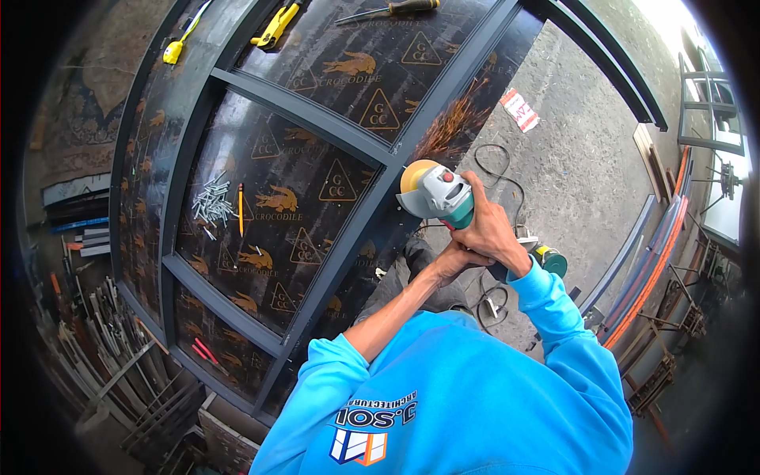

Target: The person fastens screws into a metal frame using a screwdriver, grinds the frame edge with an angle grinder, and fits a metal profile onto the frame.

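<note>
An angle grinder [445,195] with a yellowish disc meets the edge of the dark grey metal frame [372,184], and orange sparks [451,131] fly up from the contact. Wrapped round the grinder's body is my right hand [489,226], its fingers closed. My left hand [459,261] is closed at the rear of the tool, partly hidden beneath my right hand. Inside a frame opening, a pile of screws [212,202] and a yellow pencil [241,210] lie on the black printed board [277,166].
Yellow tape measure [172,52], yellow tool [277,25] and screwdriver [389,9] lie at the top. Red-handled pliers [206,351] rest lower left. Cables [518,190] run across the concrete floor. Metal lengths [649,261] lie right; scrap profiles [103,332] stand left.
</note>
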Motion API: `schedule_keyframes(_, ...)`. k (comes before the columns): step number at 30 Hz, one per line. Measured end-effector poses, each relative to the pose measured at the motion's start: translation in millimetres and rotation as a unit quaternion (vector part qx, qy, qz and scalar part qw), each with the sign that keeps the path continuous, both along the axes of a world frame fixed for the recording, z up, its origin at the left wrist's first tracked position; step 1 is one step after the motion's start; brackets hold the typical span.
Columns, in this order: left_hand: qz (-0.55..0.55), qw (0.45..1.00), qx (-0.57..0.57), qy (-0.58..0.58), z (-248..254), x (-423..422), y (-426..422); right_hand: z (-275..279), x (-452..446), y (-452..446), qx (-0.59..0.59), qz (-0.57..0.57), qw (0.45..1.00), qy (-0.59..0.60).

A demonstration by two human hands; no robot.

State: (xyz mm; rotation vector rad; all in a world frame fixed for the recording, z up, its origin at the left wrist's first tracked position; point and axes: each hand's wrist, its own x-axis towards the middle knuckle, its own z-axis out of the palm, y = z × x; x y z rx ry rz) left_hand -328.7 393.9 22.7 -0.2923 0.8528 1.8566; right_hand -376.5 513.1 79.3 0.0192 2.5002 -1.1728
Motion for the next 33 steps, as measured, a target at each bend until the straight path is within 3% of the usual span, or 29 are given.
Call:
schedule_keyframes(3,-0.017,1.0,-0.005,0.001,0.1,-0.2,-0.2,3.2,-1.0,0.4,0.001,-0.016,0.999,-0.05)
schedule_keyframes(7,-0.038,0.999,0.003,0.02,-4.5,-0.4,-0.6,-2.0,6.2,1.2,-0.005,-0.024,0.999,-0.029)
schedule_keyframes(12,-0.093,0.991,-0.001,0.099,11.6,13.2,-1.2,21.2,33.4,6.3,-0.014,-0.123,0.992,-0.038)
schedule_keyframes(14,-0.127,0.982,0.006,0.139,21.4,24.0,-2.7,7.3,53.6,16.1,-0.109,-0.168,0.98,0.005)
schedule_keyframes(15,-0.118,0.981,0.004,0.152,27.2,33.6,-4.7,17.8,61.1,16.1,-0.191,-0.21,0.957,-0.053)
schedule_keyframes(16,-0.126,0.98,0.011,0.151,20.5,48.4,-1.2,5.1,74.3,26.2,-0.177,-0.213,0.96,-0.033)
schedule_keyframes(17,-0.127,0.981,0.015,0.147,10.9,62.4,2.6,30.0,81.9,16.1,-0.177,-0.248,0.951,-0.053)
schedule_keyframes(21,-0.037,0.969,0.045,0.241,15.2,116.0,4.3,45.1,129.1,1.4,-0.164,-0.23,0.958,-0.038)
schedule_keyframes(23,0.045,0.971,0.067,0.223,24.0,148.4,-8.7,50.9,152.6,-12.2,-0.263,-0.19,0.941,-0.1)
schedule_keyframes(25,0.088,0.965,0.108,0.222,27.1,175.9,-26.6,55.4,184.2,-40.7,-0.296,-0.184,0.933,-0.089)
schedule_keyframes(31,0.265,0.893,0.0,0.364,26.1,284.5,-104.7,48.8,298.4,-123.9,-0.355,-0.2,0.913,-0.004)
schedule_keyframes(33,0.153,0.928,-0.036,0.337,61.5,306.3,-163.1,46.2,326.3,-149.4,-0.365,-0.233,0.902,0.006)
